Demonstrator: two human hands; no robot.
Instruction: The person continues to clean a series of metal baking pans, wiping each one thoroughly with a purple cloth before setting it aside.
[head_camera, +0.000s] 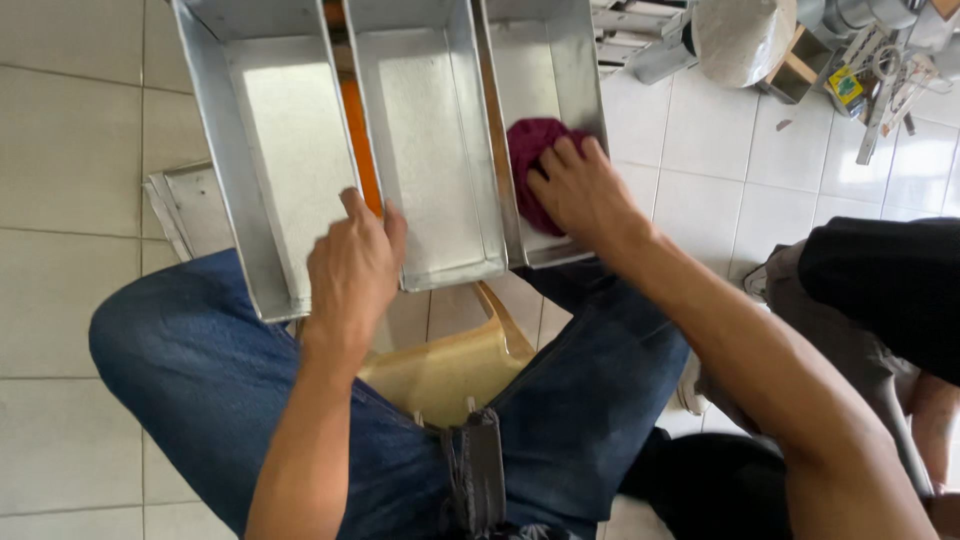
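The left hand (352, 268) is gripping the middle tin's (430, 150) near rim at six o'clock; the right hand (578, 190) is pressing a maroon cloth (530, 150) into the right tin (545, 70). Hard rubbing may be tipping the tins off the lap.

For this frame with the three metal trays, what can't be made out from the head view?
- Far ends of the three metal trays: cut off by the top edge.
- Most of the purple cloth: covered by the right hand.
- Left hand fingertips: curled over the tray rim, grip unclear.
- Clutter at top right: too small and jumbled to identify.
- Person at right: cut off by the frame edge.
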